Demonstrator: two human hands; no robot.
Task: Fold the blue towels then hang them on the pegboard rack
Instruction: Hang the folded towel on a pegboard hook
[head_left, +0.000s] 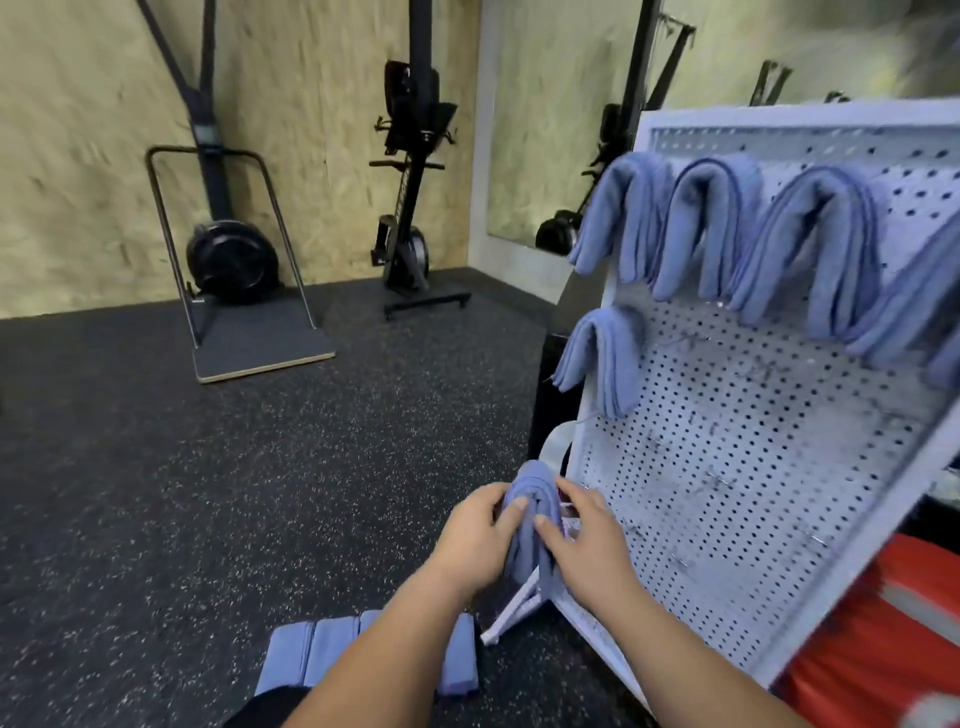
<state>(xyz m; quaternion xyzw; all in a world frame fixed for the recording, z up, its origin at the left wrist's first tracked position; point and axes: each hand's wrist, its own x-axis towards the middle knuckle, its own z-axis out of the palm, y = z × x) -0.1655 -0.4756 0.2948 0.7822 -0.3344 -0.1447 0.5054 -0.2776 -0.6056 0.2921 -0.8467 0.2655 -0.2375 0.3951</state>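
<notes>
Blue cloth in hand: a folded blue towel (532, 514) sits near 6 o'clock in the view, draped in an arch against the lower left corner of the pegboard rack (753, 467); I cannot tell whether a peg is under it.
Hands: the left hand (475, 540) curls round the towel's left side and the right hand (587, 540) pinches its right side, thumb on the front.
Handling: it looks light, soft and limp, not fragile; the folded layers could slide apart, so I would hold both hanging ends close under the fold.
Already hung: four hung towels (706, 223) droop over pegs between 12 and 2 o'clock, and more are cut off at the right edge.
Waiting: the floor towels (311, 654) lie folded side by side at 6 o'clock, partly under the left forearm.
Edges: the rack's frame rim and its white support leg (511, 618) lie just below the hands; thin pegs could snag the cloth.
Open room: bare board lies toward 3 o'clock from the hands, and the speckled rubber floor (208, 493) spreads toward 9 o'clock.
Far off: the exercise machines (228, 254) stand well apart at 11 o'clock.
</notes>
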